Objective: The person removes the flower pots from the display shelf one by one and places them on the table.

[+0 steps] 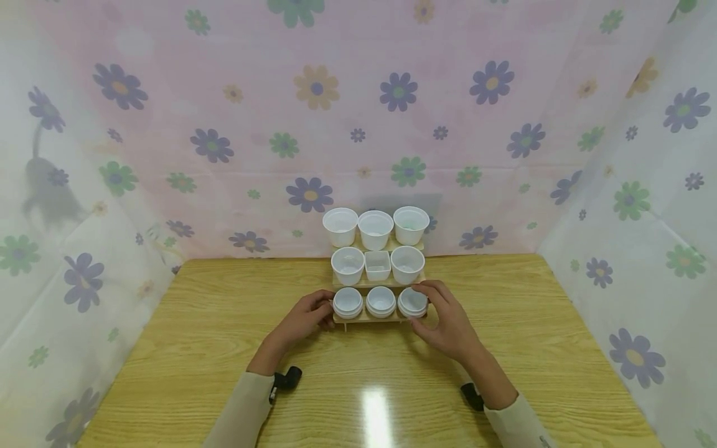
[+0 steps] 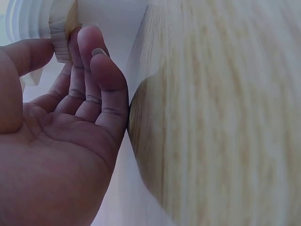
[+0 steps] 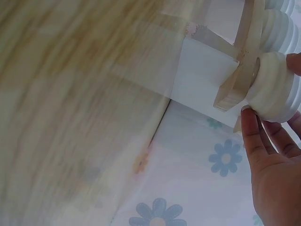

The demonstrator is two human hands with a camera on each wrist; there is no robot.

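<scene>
A three-tier wooden stand (image 1: 366, 319) carries white containers in three rows. At its left end my left hand (image 1: 302, 317) pinches the end of the lowest board (image 2: 59, 40), thumb on one side and fingers on the other in the left wrist view. My right hand (image 1: 452, 325) holds the right-hand small white jar (image 3: 272, 87) of the front row, with thumb and fingers on opposite sides. This jar sits at the board's right end. Beside it stand a middle jar (image 1: 381, 306) and a left jar (image 1: 348, 306), each without a lid.
Behind the jars, the middle tier has two round white cups (image 1: 348, 269) flanking a square cup (image 1: 378, 267). Three larger white cups (image 1: 375, 233) stand on the top tier, close to the flowered backdrop (image 1: 358, 124). The wood-grain table (image 1: 241, 311) extends on both sides.
</scene>
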